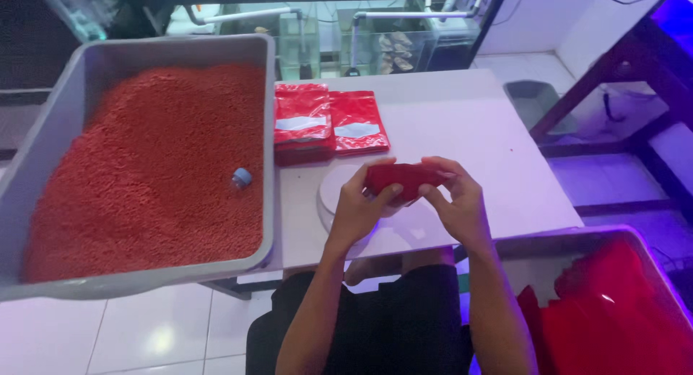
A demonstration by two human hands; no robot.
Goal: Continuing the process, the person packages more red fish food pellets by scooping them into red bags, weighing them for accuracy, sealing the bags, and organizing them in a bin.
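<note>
two hands are holding one small red pouch [401, 180] over a white table [462, 122]. the left hand [359, 205] is pinching the left end of the pouch, with the thumb on top and the fingers curled under it. the right hand [456, 202] is pinching the right end the same way. both hands are closed tight on the pouch, and it is staying up in the air between them, just above a round white scale [333, 194] that is sitting on the table right under the grip.

just behind the pouch, a bit to the left, flat red bags [328, 124] are lying in a stack on the table. each one is showing a pale patch in the middle. far to the left of the hands, a big grey tub [268, 129] is sitting past the table edge. it is holding lots of tiny red pellets [151, 173]. a little blue scoop [241, 177] is poking out of the pellets, near the side of the tub closest to the hands.

below and to the right of the hands, another grey bin [563, 238] is holding more shiny red bags [613, 317].

the floor is showing shiny white tiles [166, 332]. behind the table, glass tanks [390, 43] with white pipes are standing along the wall. to the right, a dark wooden frame [613, 79] is standing in purple light, and a small grey tray [538, 101] is lying on the floor beside the table.
</note>
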